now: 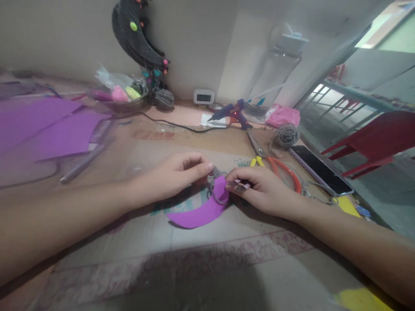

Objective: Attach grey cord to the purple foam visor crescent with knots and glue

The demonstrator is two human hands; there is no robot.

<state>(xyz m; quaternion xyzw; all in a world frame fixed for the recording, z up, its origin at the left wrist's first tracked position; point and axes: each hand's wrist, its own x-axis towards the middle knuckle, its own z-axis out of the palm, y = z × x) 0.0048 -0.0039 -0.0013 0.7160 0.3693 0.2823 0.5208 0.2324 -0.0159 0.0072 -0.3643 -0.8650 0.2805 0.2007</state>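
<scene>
A curved purple foam strip (201,211) lies on the cardboard-covered table (201,259) in front of me. Grey wire (216,195) loops over its upper end. My left hand (175,175) is closed, its fingertips pinching the wire just above the strip. My right hand (264,190) is closed too, holding the strip's top end and a small shiny piece (239,185) between thumb and fingers. The two hands nearly touch over the strip.
Pliers with orange and yellow handles (279,170), a phone (319,169), a wire coil (285,135) and scissors (256,144) lie at right. A blue glue gun (231,113) stands behind. Purple foam sheets (48,129) and a bowl (121,100) sit at left. A red chair (379,144) is beyond the table.
</scene>
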